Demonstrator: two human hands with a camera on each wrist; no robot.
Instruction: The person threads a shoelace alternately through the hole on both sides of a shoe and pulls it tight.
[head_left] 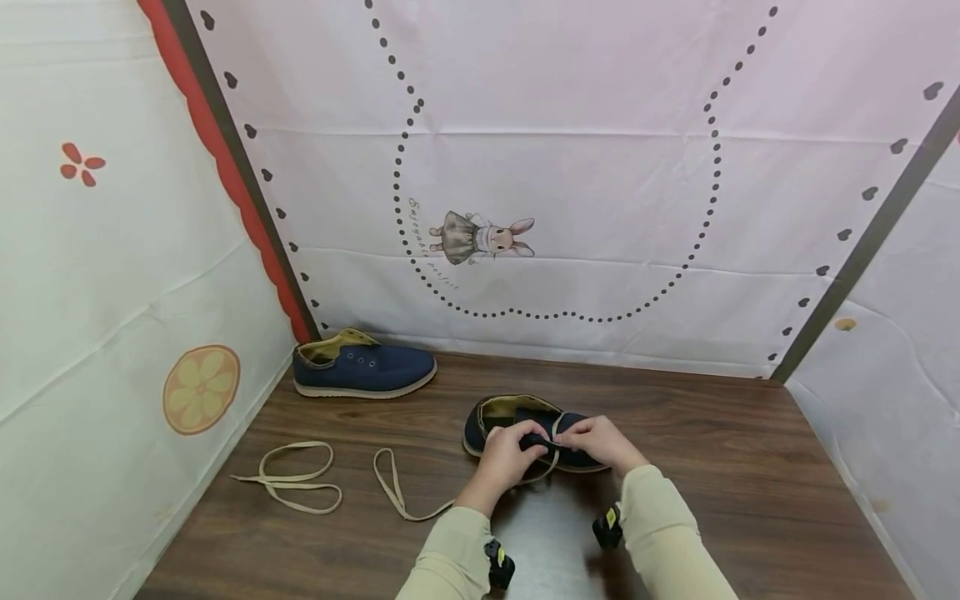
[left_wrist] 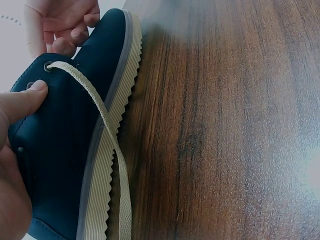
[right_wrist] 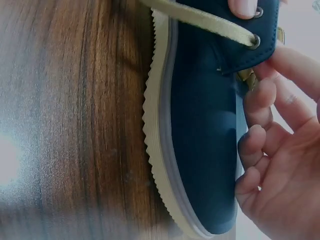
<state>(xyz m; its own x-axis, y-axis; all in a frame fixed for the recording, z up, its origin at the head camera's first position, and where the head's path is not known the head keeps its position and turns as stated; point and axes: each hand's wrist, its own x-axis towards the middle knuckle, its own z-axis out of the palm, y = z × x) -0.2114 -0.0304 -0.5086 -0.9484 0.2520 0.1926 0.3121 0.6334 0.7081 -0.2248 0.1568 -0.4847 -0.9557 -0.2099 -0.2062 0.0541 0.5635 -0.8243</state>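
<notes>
A navy canvas shoe with a cream ridged sole lies on the wooden surface, toe to the right. My left hand pinches its near eyelet flap, thumb on the outer face beside the eyelets in the left wrist view. A flat beige shoelace passes through the front eyelet and hangs down over the sole. At the front of that flap is my right hand, its fingers curled and appearing to pinch the lace at the flap's inner side. The flap partly hides those fingertips.
Another navy shoe, no lace in its visible eyelets, stands at the back left by the cloth wall. A second beige shoelace lies looped on the wooden tabletop at left.
</notes>
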